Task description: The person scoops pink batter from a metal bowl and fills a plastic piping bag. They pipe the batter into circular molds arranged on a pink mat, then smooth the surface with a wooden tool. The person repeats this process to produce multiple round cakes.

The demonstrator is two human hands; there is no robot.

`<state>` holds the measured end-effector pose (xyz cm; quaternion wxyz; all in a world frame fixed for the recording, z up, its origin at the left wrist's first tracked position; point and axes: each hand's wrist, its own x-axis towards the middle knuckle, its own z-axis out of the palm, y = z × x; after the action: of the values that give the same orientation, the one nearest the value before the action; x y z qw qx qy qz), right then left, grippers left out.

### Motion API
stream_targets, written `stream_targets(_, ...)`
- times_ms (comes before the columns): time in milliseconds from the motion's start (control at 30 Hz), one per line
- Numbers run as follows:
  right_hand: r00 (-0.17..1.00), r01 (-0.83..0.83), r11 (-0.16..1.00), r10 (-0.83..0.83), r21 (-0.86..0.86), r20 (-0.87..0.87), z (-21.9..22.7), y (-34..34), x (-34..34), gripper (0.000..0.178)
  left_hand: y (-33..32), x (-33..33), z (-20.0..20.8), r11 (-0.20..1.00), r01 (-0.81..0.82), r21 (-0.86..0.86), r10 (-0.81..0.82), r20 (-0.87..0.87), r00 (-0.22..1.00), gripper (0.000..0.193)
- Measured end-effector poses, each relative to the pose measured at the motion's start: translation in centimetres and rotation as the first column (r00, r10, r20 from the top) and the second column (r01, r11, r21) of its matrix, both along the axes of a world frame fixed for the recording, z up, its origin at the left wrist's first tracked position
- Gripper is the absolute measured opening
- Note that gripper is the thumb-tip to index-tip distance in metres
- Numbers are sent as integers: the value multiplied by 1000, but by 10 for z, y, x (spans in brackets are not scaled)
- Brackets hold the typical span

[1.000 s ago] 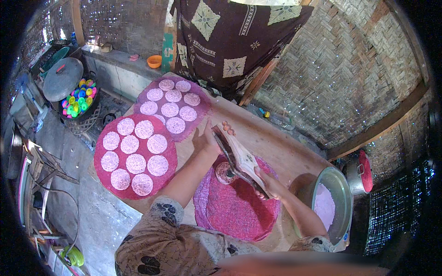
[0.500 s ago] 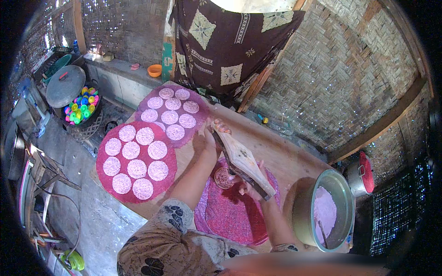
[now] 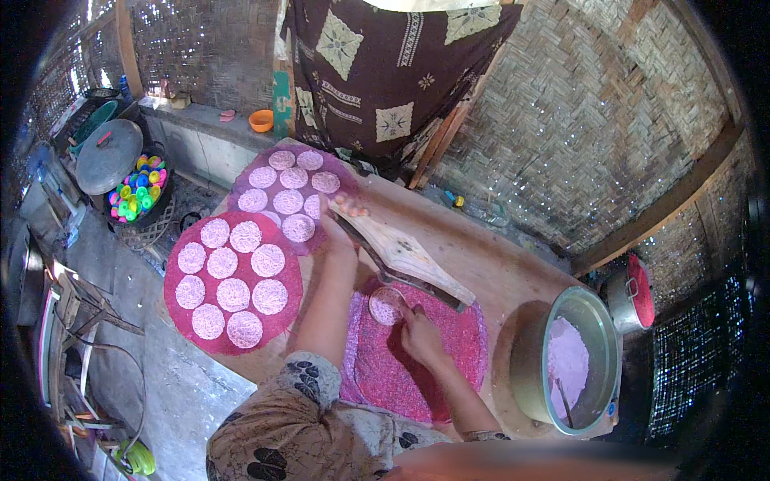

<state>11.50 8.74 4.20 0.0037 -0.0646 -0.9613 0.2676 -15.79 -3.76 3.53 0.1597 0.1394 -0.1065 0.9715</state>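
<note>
My left hand (image 3: pixel 345 210) grips the upper left end of a long wooden press (image 3: pixel 405 248), a two-armed tool with a pale top piece and a darker lower one. The press is held at a slant above a red-pink round mat (image 3: pixel 445 361). On that mat, under the press, lies one pale pink noodle round (image 3: pixel 387 305). My right hand (image 3: pixel 421 333) is off the press, its extended finger touching the round's right edge. The other fingers of this hand are partly hidden. Nothing shows in its grasp.
Left of my arm, a red mat (image 3: pixel 180 313) bears several noodle rounds; a purple mat (image 3: pixel 341 172) behind it bears more. At right stands a large basin (image 3: pixel 525 369) of pink dough with a stick in it. A lidded pot (image 3: pixel 634 301) stands beyond.
My right hand has let go of the right end of the press and come down to the noodle round. My left hand and the press have shifted slightly left.
</note>
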Motion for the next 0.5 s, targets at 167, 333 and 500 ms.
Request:
stream_targets(167,948,17,979,49,203,-314,-7,9,12,33,-72,24,91,998,-38,-48,17,-371,928,58)
stream_targets(333,968,77,982,-31,175,-249,-10,0,21,34,-155,79,160,983,-137,-125,26,-640,768,78)
stream_targets(500,937,129,974,-58,188,-343,-6,1,20,41,-204,143,180,910,-247,-332,-72,-714,696,90)
